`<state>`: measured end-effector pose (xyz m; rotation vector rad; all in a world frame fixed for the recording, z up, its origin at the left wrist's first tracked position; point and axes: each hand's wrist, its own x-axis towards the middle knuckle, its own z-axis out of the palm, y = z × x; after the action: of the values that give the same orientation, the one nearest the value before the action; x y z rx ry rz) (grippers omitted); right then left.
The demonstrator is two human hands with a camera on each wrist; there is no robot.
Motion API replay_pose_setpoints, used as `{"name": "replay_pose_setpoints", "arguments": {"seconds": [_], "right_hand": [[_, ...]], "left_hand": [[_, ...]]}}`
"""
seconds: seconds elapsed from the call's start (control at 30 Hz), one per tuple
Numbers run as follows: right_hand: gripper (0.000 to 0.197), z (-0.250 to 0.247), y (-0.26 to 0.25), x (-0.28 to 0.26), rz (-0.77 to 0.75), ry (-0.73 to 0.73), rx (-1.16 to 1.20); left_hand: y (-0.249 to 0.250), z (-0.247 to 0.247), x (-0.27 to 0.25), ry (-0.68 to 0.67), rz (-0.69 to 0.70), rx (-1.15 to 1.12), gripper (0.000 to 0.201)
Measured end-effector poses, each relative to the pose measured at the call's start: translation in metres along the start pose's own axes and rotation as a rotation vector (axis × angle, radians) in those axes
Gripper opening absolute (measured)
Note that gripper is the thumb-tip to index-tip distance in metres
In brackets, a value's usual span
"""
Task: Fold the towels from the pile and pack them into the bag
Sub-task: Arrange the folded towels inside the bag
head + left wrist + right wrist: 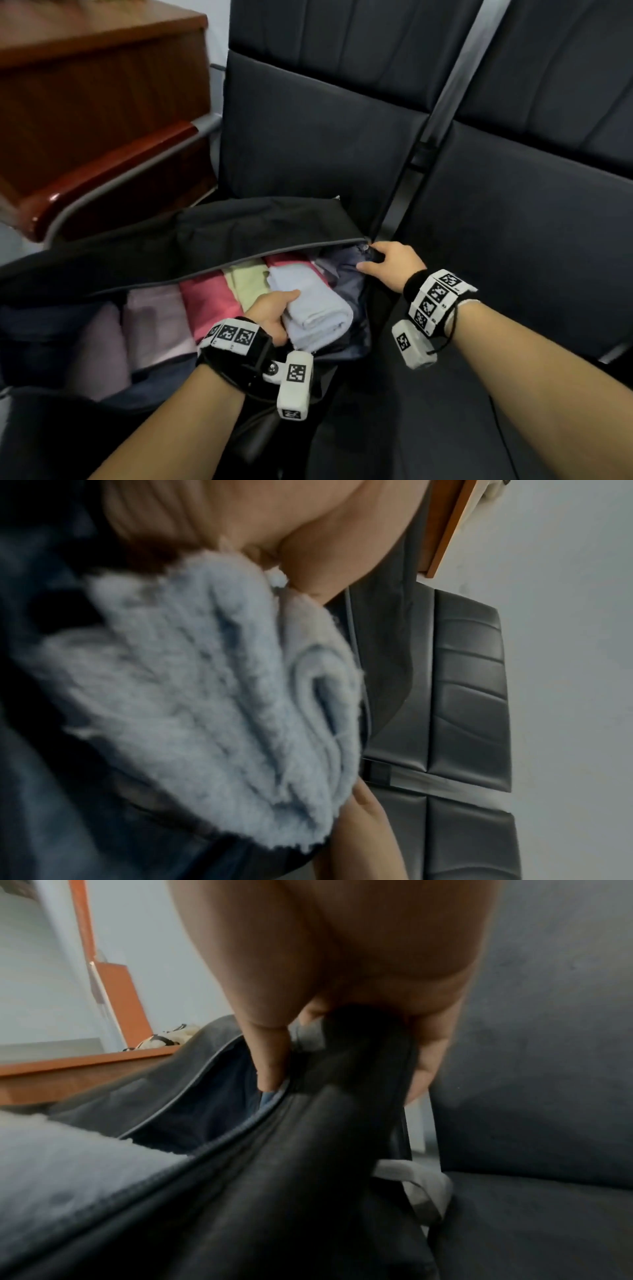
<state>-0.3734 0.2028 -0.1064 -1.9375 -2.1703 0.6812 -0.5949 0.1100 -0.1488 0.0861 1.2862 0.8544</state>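
Observation:
A black bag point(212, 233) lies open across a dark seat, its zip edge gaping. Inside stand several folded towels side by side: lilac point(150, 318), pink point(209, 301), pale yellow point(250, 284). My left hand point(270, 315) grips a folded light-blue towel point(318, 308), thumb on top, at the bag's right end. The left wrist view shows the same fluffy blue towel point(212, 696) pinched between thumb and fingers. My right hand point(387, 263) grips the bag's right end at the zip, and the right wrist view shows its fingers point(270, 1053) curled round the black bag edge point(342, 1096).
Dark upholstered seats point(513, 222) run in a row to the right, with a gap between them. A glossy wooden armrest point(113, 181) and a wooden cabinet point(102, 85) stand at the left, behind the bag.

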Motion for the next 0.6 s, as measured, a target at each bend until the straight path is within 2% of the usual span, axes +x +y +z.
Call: {"name": "replay_pose_setpoints", "arguments": {"seconds": [0.13, 0.27, 0.37, 0.47, 0.53, 0.6], "right_hand": [[0.025, -0.025, -0.007, -0.002, -0.035, 0.087, -0.147], [0.024, -0.068, -0.016, -0.015, -0.121, 0.239, -0.087], [0.021, -0.088, -0.024, -0.026, -0.209, 0.346, 0.041], [0.02, -0.085, -0.028, -0.033, -0.235, 0.343, 0.066], [0.02, -0.079, -0.027, -0.034, -0.219, 0.333, 0.068], [0.019, -0.076, -0.027, -0.034, -0.211, 0.33, 0.105]], "left_hand": [[0.02, 0.018, -0.011, -0.163, 0.044, -0.078, 0.027], [0.039, 0.024, -0.008, -0.198, 0.089, -0.2, 0.044], [0.045, 0.027, 0.003, -0.179, 0.148, -0.195, 0.035], [0.042, 0.033, 0.015, -0.068, 0.248, 0.057, 0.011], [0.033, 0.038, 0.031, -0.023, 0.305, 0.122, 0.01], [0.026, 0.045, 0.038, -0.065, 0.321, 0.053, 0.009]]}}
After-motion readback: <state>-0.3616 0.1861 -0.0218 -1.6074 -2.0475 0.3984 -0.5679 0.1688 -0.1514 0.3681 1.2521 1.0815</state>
